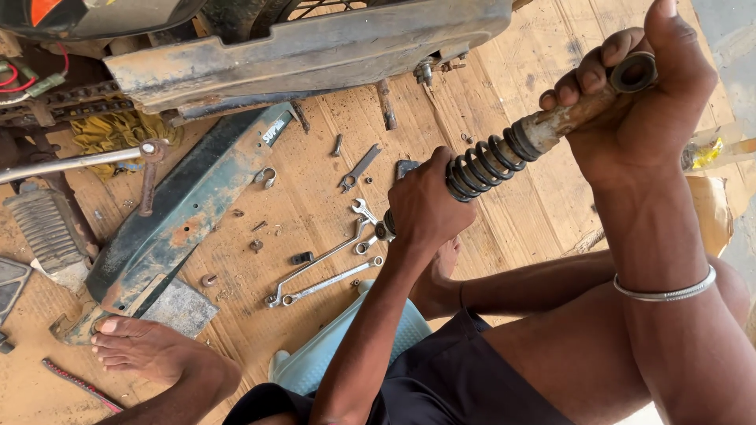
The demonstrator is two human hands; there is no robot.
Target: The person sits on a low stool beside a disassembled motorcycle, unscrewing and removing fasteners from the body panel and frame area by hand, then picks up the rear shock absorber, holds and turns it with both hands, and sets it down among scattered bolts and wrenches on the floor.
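While both hands grip it, shock absorber runs diagonally, lower centre to upper right. Left hand is wrapped tight round the lower spring end; right hand is clenched on the rusty upper eyelet end. Spanners lie below-left on cardboard.

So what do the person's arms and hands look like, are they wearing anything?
Both arms are bare, with no sleeves or gloves. The right wrist wears a thin silver bangle. The left hand and right hand have no rings that I can see.
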